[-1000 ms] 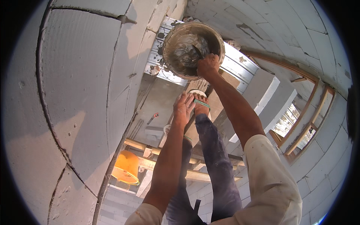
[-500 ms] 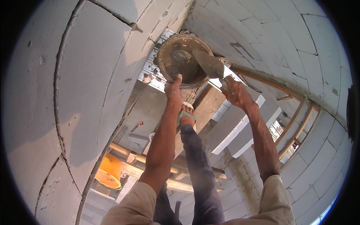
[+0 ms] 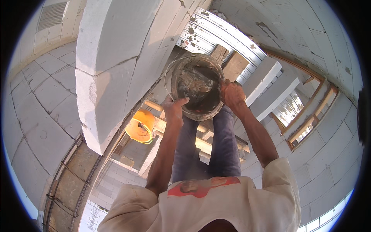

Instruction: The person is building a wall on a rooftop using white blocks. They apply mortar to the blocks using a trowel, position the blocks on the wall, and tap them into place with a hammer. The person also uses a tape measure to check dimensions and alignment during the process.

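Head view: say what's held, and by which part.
A bucket, by its rim: left hand at the near left side, right hand at the right.

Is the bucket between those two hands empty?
No, it isn't empty: the bucket has wet-looking grey stuff inside. I can't tell how deep it goes.

Upper centre, the bucket [image 3: 201,115] lies open from above; the wall [image 3: 119,50] bars upper left, blocks [image 3: 262,79] the right.
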Motion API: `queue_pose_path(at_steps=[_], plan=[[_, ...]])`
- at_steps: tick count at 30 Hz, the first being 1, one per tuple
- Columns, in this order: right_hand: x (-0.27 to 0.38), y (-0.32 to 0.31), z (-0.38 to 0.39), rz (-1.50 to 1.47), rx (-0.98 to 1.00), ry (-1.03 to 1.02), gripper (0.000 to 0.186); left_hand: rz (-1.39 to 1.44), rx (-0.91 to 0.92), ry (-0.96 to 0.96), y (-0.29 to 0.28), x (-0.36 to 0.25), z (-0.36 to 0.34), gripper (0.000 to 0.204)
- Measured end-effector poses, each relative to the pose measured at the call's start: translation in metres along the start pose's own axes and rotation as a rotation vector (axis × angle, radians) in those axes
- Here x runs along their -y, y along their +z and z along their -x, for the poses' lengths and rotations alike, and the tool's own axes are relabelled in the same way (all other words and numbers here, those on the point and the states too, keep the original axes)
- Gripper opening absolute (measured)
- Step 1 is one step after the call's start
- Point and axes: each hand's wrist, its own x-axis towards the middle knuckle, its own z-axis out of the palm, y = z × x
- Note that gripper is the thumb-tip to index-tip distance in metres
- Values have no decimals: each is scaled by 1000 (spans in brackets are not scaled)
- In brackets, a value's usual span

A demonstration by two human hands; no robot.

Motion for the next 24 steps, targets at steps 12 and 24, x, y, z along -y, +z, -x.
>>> queue_pose_path(at_steps=[12, 24], plan=[[110, -120, 174, -365, 122, -408, 51, 86, -88, 40, -92, -106, 246, 33], [198, -233, 193, -86, 141, -707, 52, 574, -215, -9, -146, -40, 272, 25]])
